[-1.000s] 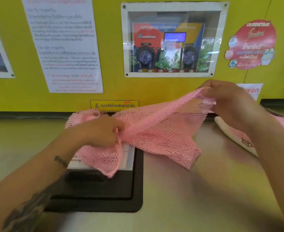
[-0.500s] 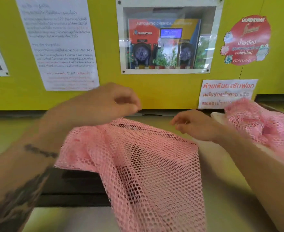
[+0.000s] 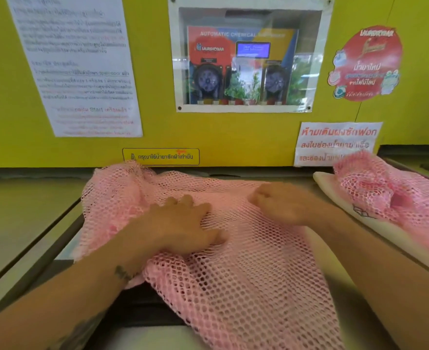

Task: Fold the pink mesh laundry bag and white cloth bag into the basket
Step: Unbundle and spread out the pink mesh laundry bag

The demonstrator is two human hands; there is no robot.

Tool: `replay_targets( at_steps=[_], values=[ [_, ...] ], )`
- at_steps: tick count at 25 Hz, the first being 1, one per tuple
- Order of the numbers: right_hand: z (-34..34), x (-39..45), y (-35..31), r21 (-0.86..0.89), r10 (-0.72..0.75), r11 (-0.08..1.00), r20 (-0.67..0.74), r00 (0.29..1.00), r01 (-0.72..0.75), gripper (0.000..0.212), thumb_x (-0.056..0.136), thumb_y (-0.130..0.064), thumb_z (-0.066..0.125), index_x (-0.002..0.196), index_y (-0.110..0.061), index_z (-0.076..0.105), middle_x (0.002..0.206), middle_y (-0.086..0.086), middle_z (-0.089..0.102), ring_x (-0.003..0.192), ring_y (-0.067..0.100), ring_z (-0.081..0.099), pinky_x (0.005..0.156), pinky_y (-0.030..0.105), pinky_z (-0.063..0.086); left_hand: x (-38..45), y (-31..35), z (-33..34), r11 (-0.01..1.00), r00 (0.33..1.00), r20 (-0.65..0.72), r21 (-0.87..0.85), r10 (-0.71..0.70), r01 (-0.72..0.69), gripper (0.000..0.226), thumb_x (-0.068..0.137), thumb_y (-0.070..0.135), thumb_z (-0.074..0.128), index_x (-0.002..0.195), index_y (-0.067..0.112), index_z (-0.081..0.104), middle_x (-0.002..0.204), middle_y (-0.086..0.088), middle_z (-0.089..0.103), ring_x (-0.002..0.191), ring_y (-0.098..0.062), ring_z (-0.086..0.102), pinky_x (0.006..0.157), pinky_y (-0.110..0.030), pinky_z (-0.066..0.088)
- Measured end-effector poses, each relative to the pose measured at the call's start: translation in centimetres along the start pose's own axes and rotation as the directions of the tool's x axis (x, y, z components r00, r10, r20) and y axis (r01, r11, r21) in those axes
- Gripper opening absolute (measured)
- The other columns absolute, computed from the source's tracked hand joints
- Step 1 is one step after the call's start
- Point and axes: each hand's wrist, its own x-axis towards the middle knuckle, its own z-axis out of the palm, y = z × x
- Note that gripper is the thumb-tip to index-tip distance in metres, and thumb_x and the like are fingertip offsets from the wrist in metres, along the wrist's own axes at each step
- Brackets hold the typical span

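A pink mesh laundry bag [image 3: 246,286] lies spread over the steel machine top, its near end hanging over the front edge. My left hand [image 3: 183,223] presses flat on the bag, fingers apart. My right hand [image 3: 281,205] rests on the mesh further right, fingers loosely curled, blurred. At the right a white cloth bag [image 3: 339,195] with a small dark drawing lies flat, with a second bunch of pink mesh [image 3: 390,190] on top of it. No basket is in view.
The steel top [image 3: 23,223] runs left and right, with a dark recessed panel [image 3: 142,304] partly under the mesh. A yellow wall [image 3: 208,132] with notices and a windowed dispenser stands close behind.
Both hands have come down onto the mesh bag. The left hand, raised and pinching the bag before, now lies flat on it; the bag has been laid out wider across the top.
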Motion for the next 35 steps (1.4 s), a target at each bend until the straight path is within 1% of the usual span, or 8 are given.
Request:
replay_targets(
  at_steps=[4, 7, 13, 19, 21, 25, 31, 35],
  values=[
    [-0.1, 1.0, 2.0, -0.242, 0.085, 0.964, -0.11, 0.99, -0.11, 0.061, 0.093, -0.053, 0.042, 0.149, -0.029, 0.036, 0.159, 0.002, 0.032, 0.145, 0.026, 0.029, 0.117, 0.057, 0.019, -1.3, -1.5, -3.2, 0.878, 0.961, -0.271, -0.444, 0.06, -0.18, 0.056, 0.092, 0.055, 0.049, 0.144, 0.04, 0.037, 0.153, 0.003, 0.037, 0.135, -0.019, 0.04, 0.109, -0.039, 0.031],
    [0.2, 0.6, 0.0, -0.201, -0.027, 0.98, -0.156, 0.987, -0.005, 0.067, 0.089, -0.062, 0.037, 0.15, -0.033, 0.03, 0.161, 0.0, 0.027, 0.147, 0.026, 0.024, 0.115, 0.064, 0.015, -0.8, -4.5, -4.1, 0.937, 0.856, -0.509, -0.337, -0.096, -0.096, 0.051, 0.092, 0.043, 0.053, 0.141, 0.035, 0.042, 0.152, -0.003, 0.036, 0.138, -0.025, 0.035, 0.11, -0.04, 0.028],
    [1.1, -0.3, 0.0, -0.195, 0.051, 0.981, 0.289, 0.956, 0.006, 0.088, 0.082, -0.079, 0.036, 0.153, -0.046, -0.002, 0.166, -0.003, -0.01, 0.152, 0.026, -0.009, 0.117, 0.063, 0.0, 0.3, -8.4, -1.1, 0.96, 0.986, -0.043, -0.236, -0.164, 0.149, 0.099, 0.076, 0.081, 0.04, 0.155, 0.029, 0.01, 0.164, -0.003, 0.005, 0.15, -0.024, 0.002, 0.12, -0.045, 0.009],
    [-0.3, -2.6, -3.2, -0.08, -0.197, 0.978, -0.062, 0.978, 0.192, 0.065, 0.089, -0.052, 0.055, 0.148, -0.039, 0.029, 0.161, -0.008, 0.023, 0.142, 0.011, 0.025, 0.117, 0.04, 0.021, -0.1, -6.5, -1.8, 0.969, 0.954, -0.288, -0.248, -0.086, 0.012, 0.073, 0.09, 0.049, 0.053, 0.152, 0.031, 0.021, 0.161, -0.003, 0.016, 0.148, -0.029, 0.011, 0.118, -0.044, 0.013],
    [0.8, -4.6, -6.8, 0.124, -0.309, 0.947, 0.111, 0.945, 0.295, 0.062, 0.094, -0.052, 0.052, 0.15, -0.043, 0.026, 0.155, -0.017, 0.027, 0.131, 0.0, 0.026, 0.107, 0.028, 0.023, -1.0, -7.4, -2.3, 0.958, 0.916, -0.316, -0.224, -0.246, 0.18, 0.073, 0.085, 0.047, 0.054, 0.15, 0.031, 0.025, 0.156, -0.011, 0.024, 0.142, -0.038, 0.021, 0.115, -0.051, 0.024],
    [2.3, -5.0, -10.3, -0.212, -0.303, 0.894, 0.361, 0.882, 0.394, 0.081, 0.089, -0.066, 0.046, 0.154, -0.041, 0.005, 0.163, -0.011, 0.012, 0.147, 0.016, 0.018, 0.118, 0.043, 0.019, -4.2, -8.2, -1.3, 0.976, 0.962, -0.166, -0.071, -0.216, 0.207, 0.063, 0.079, 0.05, 0.044, 0.133, 0.016, 0.049, 0.144, -0.011, 0.049, 0.12, -0.031, 0.051, 0.103, -0.044, 0.043],
    [3.0, -4.6, -15.0, -0.108, -0.398, 0.888, 0.303, 0.866, 0.446, 0.082, 0.085, -0.043, 0.06, 0.152, -0.03, 0.016, 0.157, 0.002, 0.033, 0.137, 0.022, 0.039, 0.112, 0.043, 0.036, -6.6, -8.3, -0.2, 0.809, 0.934, -0.346, -0.571, -0.082, -0.14, 0.06, 0.081, 0.004, 0.057, 0.134, 0.032, 0.052, 0.135, -0.007, 0.054, 0.091, -0.012, 0.062, 0.073, -0.023, 0.05],
    [3.2, -6.1, -15.4, -0.073, -0.449, 0.866, 0.319, 0.834, 0.495, 0.079, 0.094, -0.038, 0.056, 0.156, -0.033, 0.009, 0.16, -0.019, 0.012, 0.144, 0.004, 0.021, 0.117, 0.027, 0.015, -9.8, -14.0, -3.9, 0.621, 0.921, -0.364, -0.757, -0.139, -0.205, 0.042, 0.084, 0.007, 0.065, 0.113, 0.038, 0.064, 0.102, -0.001, 0.059, 0.083, -0.015, 0.056, 0.067, -0.032, 0.044]
  ],
)
